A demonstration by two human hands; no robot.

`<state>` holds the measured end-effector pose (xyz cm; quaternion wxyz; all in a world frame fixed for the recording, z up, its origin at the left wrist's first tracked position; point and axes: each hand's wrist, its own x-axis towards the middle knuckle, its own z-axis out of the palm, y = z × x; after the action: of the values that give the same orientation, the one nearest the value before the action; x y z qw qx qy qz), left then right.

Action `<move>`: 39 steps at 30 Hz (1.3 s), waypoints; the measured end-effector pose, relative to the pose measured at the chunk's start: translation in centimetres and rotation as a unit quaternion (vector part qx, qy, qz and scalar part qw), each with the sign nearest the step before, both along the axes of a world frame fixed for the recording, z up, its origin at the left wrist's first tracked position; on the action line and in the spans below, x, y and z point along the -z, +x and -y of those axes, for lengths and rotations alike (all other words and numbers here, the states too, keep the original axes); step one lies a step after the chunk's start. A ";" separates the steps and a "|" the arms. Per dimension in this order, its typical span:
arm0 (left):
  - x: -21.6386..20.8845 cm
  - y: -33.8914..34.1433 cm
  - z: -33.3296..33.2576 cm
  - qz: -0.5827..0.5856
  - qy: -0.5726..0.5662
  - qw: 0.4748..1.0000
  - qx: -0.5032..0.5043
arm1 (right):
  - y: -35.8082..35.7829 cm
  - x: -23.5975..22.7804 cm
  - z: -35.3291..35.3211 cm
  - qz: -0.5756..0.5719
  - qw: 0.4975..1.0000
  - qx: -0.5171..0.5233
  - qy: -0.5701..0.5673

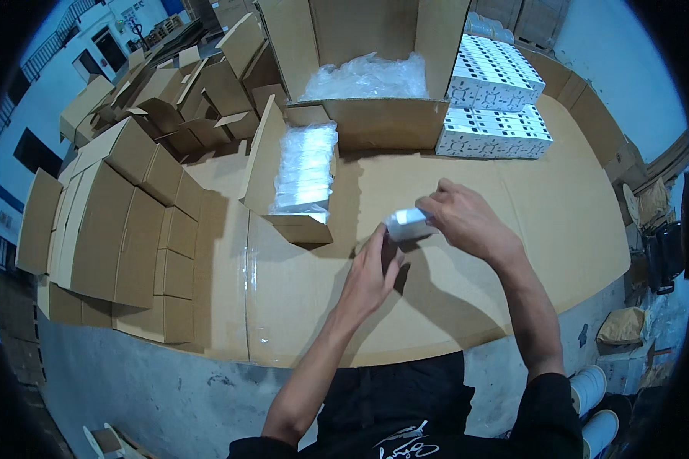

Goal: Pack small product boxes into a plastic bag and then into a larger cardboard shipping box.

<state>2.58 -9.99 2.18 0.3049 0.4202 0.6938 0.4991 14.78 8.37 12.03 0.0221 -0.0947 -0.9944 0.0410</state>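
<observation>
Between my two hands, above the cardboard-covered table (452, 306), is a small, pale white block-shaped item (408, 224); its exact kind is unclear. The fingers of my left hand (371, 271) grip its left end. My right hand (467, 220) pinches the right end between thumb and curled fingers. Just left of the hands stands an open carton (292, 228) holding a row of items in clear plastic wrap (306, 168). A larger open carton (390, 126) behind it contains crumpled clear plastic bags (367, 79).
Stacked brown boxes (122, 229) line the table's left side, with a heap of open cartons (184, 99) behind. Two stacks of white patterned boxes (494, 134) sit at the back right. White spools (589, 389) stand on the floor at lower right.
</observation>
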 end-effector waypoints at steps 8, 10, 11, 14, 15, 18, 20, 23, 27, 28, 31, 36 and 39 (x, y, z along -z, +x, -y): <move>-0.5 1.0 10.9 -0.394 -0.121 0.911 -0.010 | -6.8 -0.6 2.1 -0.355 0.922 -0.010 -0.153; -0.5 1.1 11.1 -0.389 -0.125 0.912 -0.012 | -9.0 0.6 3.2 -0.410 0.849 -0.043 -0.329; -0.4 1.1 11.0 -0.382 -0.128 0.915 -0.016 | -9.6 0.8 3.5 -0.411 0.849 -0.038 -0.329; -0.3 0.8 10.8 -0.380 -0.124 0.917 -0.019 | -10.6 1.3 3.8 -0.341 0.868 -0.027 -0.360; -0.3 0.8 10.7 -0.379 -0.124 0.917 -0.017 | -10.8 1.4 3.8 -0.333 0.874 -0.036 -0.352; -0.2 0.7 10.7 -0.370 -0.104 0.923 -0.027 | -11.1 0.9 3.2 -0.308 0.885 -0.055 -0.345; -0.5 0.6 10.5 -0.366 -0.103 0.924 -0.032 | -11.1 0.3 3.0 -0.290 0.890 -0.064 -0.345; -0.2 0.4 10.7 -0.366 -0.102 0.924 -0.036 | -11.2 0.0 3.1 -0.285 0.896 -0.078 -0.332; -0.5 0.4 10.7 -0.361 -0.098 0.927 -0.037 | -11.2 0.5 3.1 -0.267 0.930 -0.080 -0.240; -0.5 0.4 10.7 -0.361 -0.098 0.927 -0.036 | -11.1 0.6 3.2 -0.276 0.931 -0.088 -0.221; -0.7 0.4 10.5 -0.360 -0.102 0.927 -0.035 | -11.5 -0.1 4.3 -0.274 0.938 -0.133 -0.164; -0.6 0.3 10.6 -0.359 -0.105 0.927 -0.037 | -12.9 0.1 6.3 -0.250 0.954 -0.163 -0.036; -0.8 0.4 10.3 -0.360 -0.101 0.927 -0.031 | -14.0 -0.2 6.7 -0.213 0.963 -0.161 -0.025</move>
<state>2.96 -20.31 2.95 0.0599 0.5166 0.8165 0.2506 0.75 1.63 12.24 0.2244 0.0768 -0.9675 0.0878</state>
